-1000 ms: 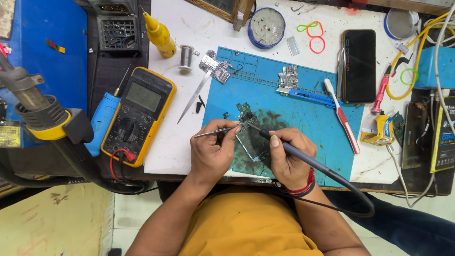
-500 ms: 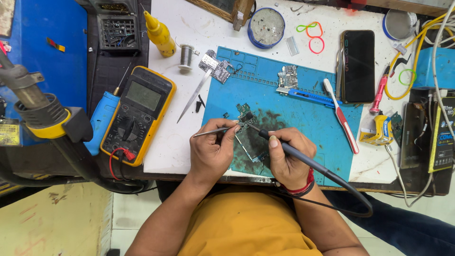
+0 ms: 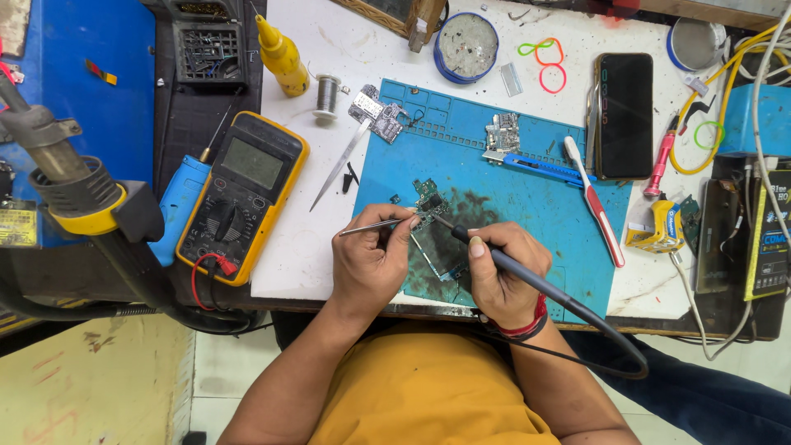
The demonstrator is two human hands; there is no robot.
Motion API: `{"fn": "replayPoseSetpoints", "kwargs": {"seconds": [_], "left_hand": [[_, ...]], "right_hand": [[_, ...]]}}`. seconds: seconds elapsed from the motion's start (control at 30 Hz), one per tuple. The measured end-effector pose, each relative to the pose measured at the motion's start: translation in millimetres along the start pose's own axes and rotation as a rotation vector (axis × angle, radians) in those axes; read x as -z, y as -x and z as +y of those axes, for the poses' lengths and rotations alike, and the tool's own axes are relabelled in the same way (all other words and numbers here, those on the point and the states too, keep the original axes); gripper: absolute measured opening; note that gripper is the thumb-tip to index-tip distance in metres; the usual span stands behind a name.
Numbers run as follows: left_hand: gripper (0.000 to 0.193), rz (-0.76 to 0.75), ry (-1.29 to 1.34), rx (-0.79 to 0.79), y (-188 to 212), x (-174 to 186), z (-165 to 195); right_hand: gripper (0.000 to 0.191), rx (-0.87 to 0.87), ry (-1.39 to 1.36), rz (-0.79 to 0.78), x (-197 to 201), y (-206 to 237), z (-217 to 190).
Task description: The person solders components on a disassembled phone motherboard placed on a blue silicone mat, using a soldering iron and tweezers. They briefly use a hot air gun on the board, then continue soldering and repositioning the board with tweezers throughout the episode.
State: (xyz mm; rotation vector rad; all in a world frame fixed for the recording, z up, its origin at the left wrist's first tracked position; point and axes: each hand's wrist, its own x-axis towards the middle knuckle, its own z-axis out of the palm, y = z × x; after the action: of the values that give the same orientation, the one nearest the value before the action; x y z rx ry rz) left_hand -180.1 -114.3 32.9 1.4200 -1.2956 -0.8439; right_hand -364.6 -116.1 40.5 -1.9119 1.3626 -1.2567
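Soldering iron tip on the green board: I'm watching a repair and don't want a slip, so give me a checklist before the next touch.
1. Right hand grips the soldering iron like a pen: ok.
2. Left hand holds tweezers pointed at the circuit board: ok.
3. Board lies on the blue mat: ok.
4. Board clamped: cannot tell.
5. Iron's cable hangs off the table edge, clear of the board: ok.
6. Tip touching a joint: cannot tell.

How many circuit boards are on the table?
3. One under the soldering tip on the blue mat, one at the mat's top middle, one off its top-left corner. Others may be hidden.
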Motion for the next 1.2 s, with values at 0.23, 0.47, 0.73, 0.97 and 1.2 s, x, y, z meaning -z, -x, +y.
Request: {"fn": "replayPoseSetpoints", "kwargs": {"seconds": [0.23, 0.47, 0.73, 0.97, 1.2], "left_hand": [[0.007, 0.005, 0.005, -0.009, 0.8, 0.0, -0.1], [0.006, -0.005, 0.007, 0.004, 1.4, -0.3, 1.2], [0.007, -0.002, 0.015, 0.000, 0.9, -0.2, 1.0], [0.007, 0.005, -0.008, -0.004, 1.2, -0.9, 0.3], [0.007, 0.006, -0.006, -0.002, 2.0, -1.0, 0.0]], "right_hand": [[0.012, 0.008, 0.009, -0.004, 0.2, 0.1, 0.0], [0.012, -0.007, 0.012, -0.009, 2.0, 0.4, -1.5], [0.013, -0.024, 0.029, 0.016, 1.1, -0.1, -1.3], [0.013, -0.007, 0.018, 0.005, 1.1, 0.2, -0.9], [0.013, 0.004, 0.021, -0.006, 1.5, 0.4, -1.0]]}}
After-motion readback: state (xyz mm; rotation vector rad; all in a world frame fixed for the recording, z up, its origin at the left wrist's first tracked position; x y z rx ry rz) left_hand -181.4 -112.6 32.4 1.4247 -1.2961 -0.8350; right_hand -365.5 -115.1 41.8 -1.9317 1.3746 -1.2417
